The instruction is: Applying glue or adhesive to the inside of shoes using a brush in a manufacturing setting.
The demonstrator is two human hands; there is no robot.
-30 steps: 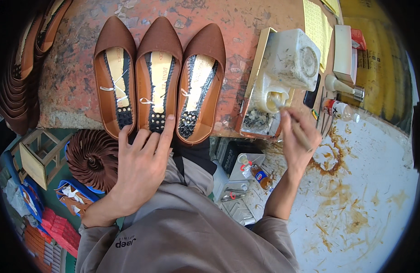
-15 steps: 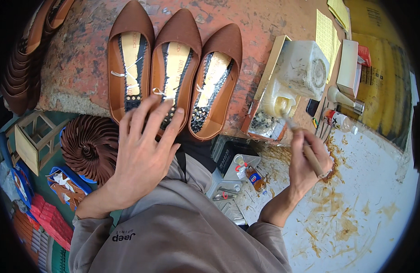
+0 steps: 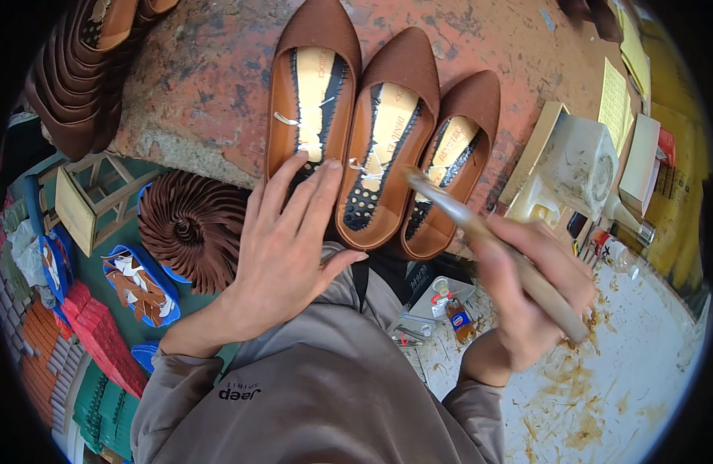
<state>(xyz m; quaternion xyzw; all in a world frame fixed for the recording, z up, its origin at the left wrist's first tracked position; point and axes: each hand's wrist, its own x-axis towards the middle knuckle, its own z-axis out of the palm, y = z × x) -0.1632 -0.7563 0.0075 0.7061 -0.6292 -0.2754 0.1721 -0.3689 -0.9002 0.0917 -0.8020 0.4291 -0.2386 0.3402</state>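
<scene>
Three brown pointed flat shoes lie side by side, toes away from me: a left shoe (image 3: pixel 314 27), a middle shoe (image 3: pixel 407 66) and a right shoe (image 3: pixel 474 100). Pale insoles and loose white ties show inside them. My left hand (image 3: pixel 283 259) rests over the heel of the left shoe, its fingers stretched out and hiding that heel. In my right hand (image 3: pixel 519 301) is a brush (image 3: pixel 546 298), gripped by its wooden handle. Its tip hovers over the middle and right shoes; whether it touches one I cannot tell.
Right of the shoes, a cut white plastic jug (image 3: pixel 581 162) lies in a wooden box. Stacked brown shoes (image 3: pixel 70 93) stand at the far left, beyond a round pile of brown pieces (image 3: pixel 188 228). A drink bottle (image 3: pixel 460 321) and a glue-stained white surface (image 3: pixel 643 371) are lower right.
My right hand has brought the brush left, from the white jug to above the shoes. The whole view has shifted, so the shoes appear farther right. My left hand stays at the shoes' heels.
</scene>
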